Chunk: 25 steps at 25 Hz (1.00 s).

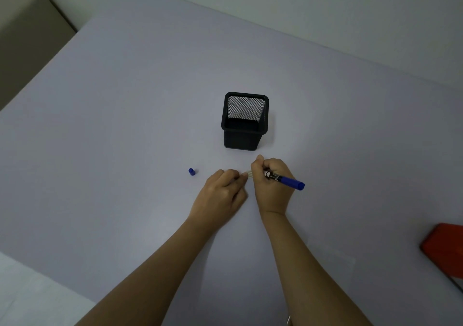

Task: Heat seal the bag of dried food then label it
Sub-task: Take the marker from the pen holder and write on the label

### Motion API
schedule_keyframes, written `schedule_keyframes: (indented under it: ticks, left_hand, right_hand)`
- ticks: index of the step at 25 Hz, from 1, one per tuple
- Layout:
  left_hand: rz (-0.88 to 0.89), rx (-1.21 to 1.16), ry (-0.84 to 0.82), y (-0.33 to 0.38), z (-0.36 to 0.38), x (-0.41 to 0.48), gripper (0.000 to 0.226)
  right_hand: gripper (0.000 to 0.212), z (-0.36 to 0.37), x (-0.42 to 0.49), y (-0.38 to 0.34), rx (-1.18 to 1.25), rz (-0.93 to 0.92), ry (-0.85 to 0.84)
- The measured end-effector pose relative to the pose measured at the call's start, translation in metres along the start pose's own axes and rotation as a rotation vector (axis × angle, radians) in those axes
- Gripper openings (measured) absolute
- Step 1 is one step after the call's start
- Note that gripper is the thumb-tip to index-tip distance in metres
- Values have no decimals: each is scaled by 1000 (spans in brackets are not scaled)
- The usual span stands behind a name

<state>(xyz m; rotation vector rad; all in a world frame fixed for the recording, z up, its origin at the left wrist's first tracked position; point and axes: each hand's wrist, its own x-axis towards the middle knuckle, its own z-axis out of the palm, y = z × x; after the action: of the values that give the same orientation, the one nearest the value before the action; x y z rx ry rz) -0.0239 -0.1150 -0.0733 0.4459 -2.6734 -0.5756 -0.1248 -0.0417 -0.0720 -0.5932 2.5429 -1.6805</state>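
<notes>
right hand point(271, 184): gripping blue marker point(285, 181), tip down on small label point(249, 174)
left hand point(223, 195): fingers pinning label to tabletop point(125, 100)
marker cap point(192, 171): lying left of hands
mesh pen holder point(245, 121): standing beyond hands
red object point(444, 248): sitting at right edge

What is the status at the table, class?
Right hand grips marker, writing. Left hand pins small label. Cap off, lying left. Bag not in view. Nothing blocking.

Blue marker point(285, 180), uncapped, gripped near its tip, tail slanting out to the right, just in front of the black mesh pen holder point(245, 121). Small pale label point(249, 174) flat under the tip, mostly hidden. Blue cap point(192, 171) apart, left of the holder's front.
</notes>
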Motion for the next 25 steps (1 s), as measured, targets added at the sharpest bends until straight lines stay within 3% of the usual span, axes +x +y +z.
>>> schedule_keyframes:
  ticks: [25]
  left_hand:
    - [9,11,11,1,0,0,29]
  right_hand:
    - [33,0,1,-2,-23,-6,32]
